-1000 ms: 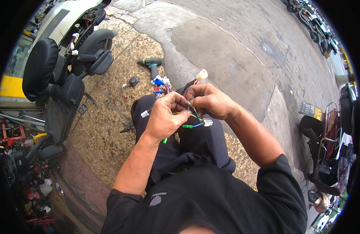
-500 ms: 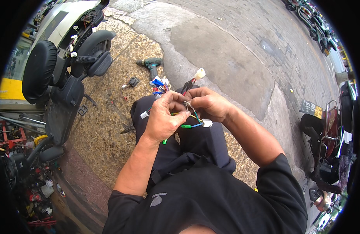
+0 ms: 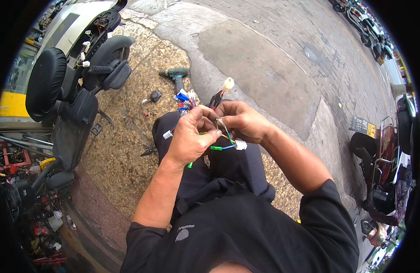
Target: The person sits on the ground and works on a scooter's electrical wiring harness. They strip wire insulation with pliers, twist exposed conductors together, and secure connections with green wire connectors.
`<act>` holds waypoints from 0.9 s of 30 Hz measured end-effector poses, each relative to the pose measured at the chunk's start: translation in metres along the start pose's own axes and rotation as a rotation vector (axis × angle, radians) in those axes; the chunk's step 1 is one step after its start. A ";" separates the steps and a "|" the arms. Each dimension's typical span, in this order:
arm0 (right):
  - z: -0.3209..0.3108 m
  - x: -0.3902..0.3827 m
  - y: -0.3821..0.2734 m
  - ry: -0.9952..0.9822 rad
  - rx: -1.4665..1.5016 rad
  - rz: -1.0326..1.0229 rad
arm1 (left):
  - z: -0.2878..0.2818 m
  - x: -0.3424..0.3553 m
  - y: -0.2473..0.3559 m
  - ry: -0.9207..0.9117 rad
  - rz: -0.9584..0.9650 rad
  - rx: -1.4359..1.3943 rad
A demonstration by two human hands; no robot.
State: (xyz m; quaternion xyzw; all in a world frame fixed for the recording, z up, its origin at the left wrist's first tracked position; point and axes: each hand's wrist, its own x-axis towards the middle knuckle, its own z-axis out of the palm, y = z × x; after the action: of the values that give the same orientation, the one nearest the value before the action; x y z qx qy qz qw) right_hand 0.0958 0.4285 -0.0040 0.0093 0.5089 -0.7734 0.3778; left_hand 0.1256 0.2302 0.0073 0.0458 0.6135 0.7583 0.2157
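Above my lap, my left hand (image 3: 194,134) and my right hand (image 3: 244,122) meet, fingers closed on thin wires of a wiring harness. A pale wire (image 3: 222,123) passes between the fingertips. Below the right hand hangs a white connector (image 3: 240,145) with yellow, green and blue wires, beside a green connector (image 3: 216,148). A cream connector (image 3: 228,84) on red and black wires sticks out beyond the right hand. Past the left fingers lies a bundle of blue and white connectors (image 3: 185,97). Another small white plug (image 3: 167,134) pokes out left of that hand. My fingers partly hide the wires' ends.
A teal cordless drill (image 3: 177,76) lies on the stony ground ahead, with a small black round part (image 3: 155,96) nearer. Pliers (image 3: 149,151) lie beside my left leg. A partly stripped scooter (image 3: 73,91) stands at left, other parked vehicles (image 3: 382,168) at right.
The cream connector has shifted slightly left and down, and the right hand has edged left. Both hands keep their grip on the wires.
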 end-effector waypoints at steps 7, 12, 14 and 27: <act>0.002 -0.005 -0.012 0.023 -0.141 -0.008 | 0.004 0.002 0.002 0.015 0.025 0.031; 0.003 -0.006 -0.015 0.014 -0.136 -0.003 | 0.007 0.000 0.004 0.056 0.020 0.103; 0.004 -0.006 -0.015 0.013 -0.143 -0.026 | 0.006 0.000 0.004 0.077 0.015 0.130; 0.004 -0.003 -0.008 0.072 -0.084 0.101 | 0.006 0.000 0.003 0.093 0.012 0.077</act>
State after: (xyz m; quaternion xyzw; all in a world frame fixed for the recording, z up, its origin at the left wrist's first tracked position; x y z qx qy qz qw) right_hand 0.0948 0.4287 0.0049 0.0470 0.5530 -0.7306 0.3978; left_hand 0.1267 0.2355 0.0116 0.0224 0.6512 0.7369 0.1802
